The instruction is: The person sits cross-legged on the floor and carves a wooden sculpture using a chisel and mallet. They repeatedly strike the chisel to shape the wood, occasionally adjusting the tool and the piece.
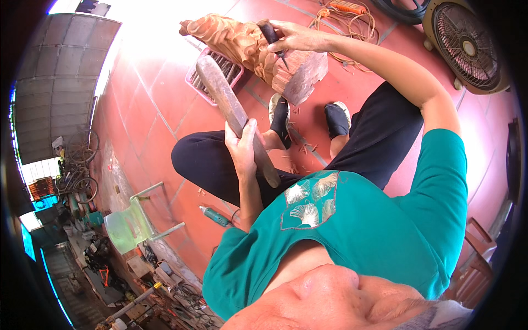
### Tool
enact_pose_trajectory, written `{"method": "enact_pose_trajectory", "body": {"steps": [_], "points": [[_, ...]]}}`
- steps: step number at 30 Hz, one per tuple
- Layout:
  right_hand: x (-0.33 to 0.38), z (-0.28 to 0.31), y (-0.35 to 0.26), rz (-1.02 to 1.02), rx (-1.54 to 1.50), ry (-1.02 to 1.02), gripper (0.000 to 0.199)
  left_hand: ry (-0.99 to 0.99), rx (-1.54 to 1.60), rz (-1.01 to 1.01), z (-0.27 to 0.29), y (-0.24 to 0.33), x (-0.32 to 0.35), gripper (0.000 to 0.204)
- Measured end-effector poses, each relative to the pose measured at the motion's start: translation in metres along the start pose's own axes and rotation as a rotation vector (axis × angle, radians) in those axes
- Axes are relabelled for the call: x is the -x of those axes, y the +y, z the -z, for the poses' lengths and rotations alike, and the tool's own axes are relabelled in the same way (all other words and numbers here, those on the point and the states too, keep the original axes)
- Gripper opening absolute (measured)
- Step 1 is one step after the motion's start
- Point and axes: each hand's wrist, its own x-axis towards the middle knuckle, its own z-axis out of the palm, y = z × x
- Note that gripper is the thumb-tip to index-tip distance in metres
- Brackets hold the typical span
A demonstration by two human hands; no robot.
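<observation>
Gripping a worn wooden mallet (231,107), chisel (273,39) against carved wood (247,47)

Carved wood block (258,52) on floor (148,110) ahead of feet, basket (212,77) just left of it, fan (467,47) far right, cord (349,25) behind.

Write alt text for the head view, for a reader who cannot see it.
A seated person's left hand grips a wooden mallet while the right hand sets a chisel against a carved wooden sculpture on a red tiled floor. A pink basket, orange cord and fan lie around.
</observation>
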Motion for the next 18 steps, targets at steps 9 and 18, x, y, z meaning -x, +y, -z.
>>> {"method": "enact_pose_trajectory", "body": {"steps": [9,18], "points": [[0.032,0.006,0.024,-0.173,-0.195,0.278,0.071,-0.183,-0.050,0.083,0.000,0.029,-0.017,0.037],[0.019,0.001,0.026,-0.121,-0.200,0.391,0.048,-0.448,-0.347,-0.058,-0.011,0.140,-0.111,0.029]]}}
